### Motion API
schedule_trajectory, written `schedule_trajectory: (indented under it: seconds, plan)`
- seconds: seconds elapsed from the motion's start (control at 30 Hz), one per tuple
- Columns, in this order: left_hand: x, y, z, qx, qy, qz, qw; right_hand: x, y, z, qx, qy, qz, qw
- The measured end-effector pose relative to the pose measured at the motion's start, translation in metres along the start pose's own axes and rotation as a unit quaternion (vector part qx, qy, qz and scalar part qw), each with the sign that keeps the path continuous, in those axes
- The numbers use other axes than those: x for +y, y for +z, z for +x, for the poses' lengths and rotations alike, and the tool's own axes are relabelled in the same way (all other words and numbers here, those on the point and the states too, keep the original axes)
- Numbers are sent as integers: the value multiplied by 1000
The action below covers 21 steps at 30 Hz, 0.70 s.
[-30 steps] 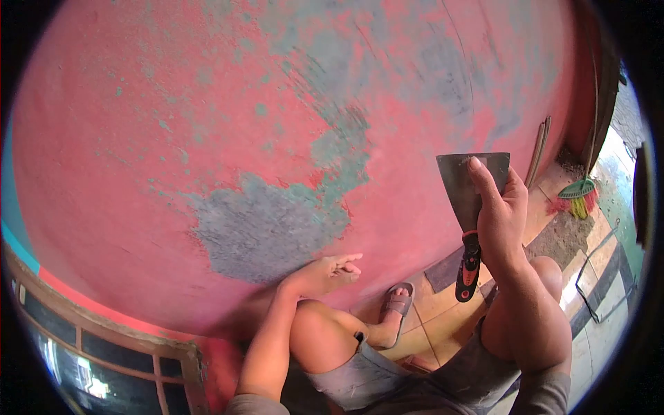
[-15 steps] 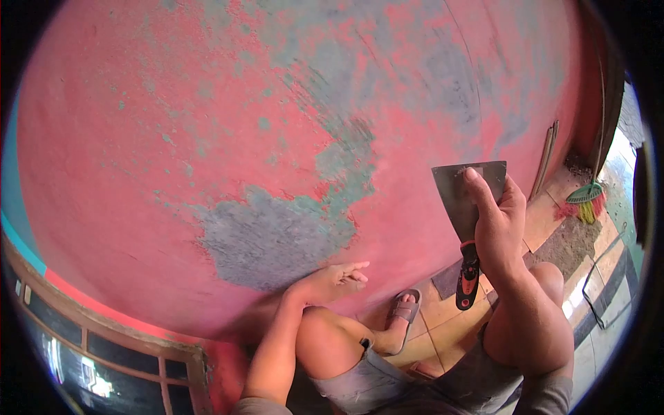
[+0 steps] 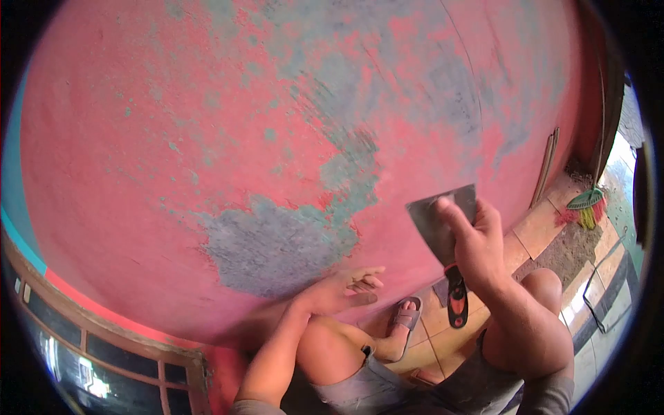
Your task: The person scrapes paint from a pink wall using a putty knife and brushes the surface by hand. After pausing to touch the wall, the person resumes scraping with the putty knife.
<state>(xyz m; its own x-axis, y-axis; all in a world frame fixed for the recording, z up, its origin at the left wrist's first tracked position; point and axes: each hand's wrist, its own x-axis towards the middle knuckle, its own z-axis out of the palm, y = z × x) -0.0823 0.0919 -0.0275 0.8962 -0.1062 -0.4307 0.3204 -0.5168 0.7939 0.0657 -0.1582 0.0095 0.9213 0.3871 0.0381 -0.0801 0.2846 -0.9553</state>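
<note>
My right hand (image 3: 477,238) is wrapped round a putty knife (image 3: 432,225) with a wide metal blade and a black and red handle. Its thumb presses on the blade, which points up toward the wall. Over my bent left knee hangs my left hand (image 3: 346,289), fingers loosely apart and holding nothing. Before me stands a wall (image 3: 138,159) of worn pink paint. A grey scraped patch (image 3: 270,245) lies just beyond my left hand, with green paint along its upper right edge.
A window frame (image 3: 104,328) with dark panes is at lower left. At right, a broom (image 3: 586,207) with coloured bristles rests near rubble on the tiled floor (image 3: 443,335). Thin sticks (image 3: 546,166) lean on the wall. My sandalled foot (image 3: 403,321) is between my hands.
My right hand has moved down and left with the putty knife, whose blade is now tilted more to the left. My left hand has shifted slightly right and down.
</note>
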Motion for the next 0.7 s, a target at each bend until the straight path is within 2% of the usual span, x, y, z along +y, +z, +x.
schedule_trajectory:
  seconds: [0.07,0.17,0.27,0.37,0.4,0.5,0.53,0.63,0.7]
  plan:
    - [28,9,0,-8,34,9,999,9,4,-2,-42,44,26,998]
    - [54,26,8,-4,145,-93,985,9,11,-8,-100,95,40,990]
    - [66,33,18,36,191,-209,959,8,16,-11,-146,127,49,980]
    - [85,26,29,100,184,-221,953,10,19,-11,-157,93,54,982]
    - [98,25,30,123,181,-158,963,15,20,-10,-150,72,76,983]
    - [106,28,37,155,204,-141,956,10,17,-7,-142,62,67,986]
    - [113,28,35,193,227,-107,949,3,14,-7,-155,81,67,982]
    - [114,20,33,213,251,-178,927,6,20,-7,-166,47,130,976]
    - [107,23,38,249,240,-232,909,7,26,-8,-173,45,115,977]
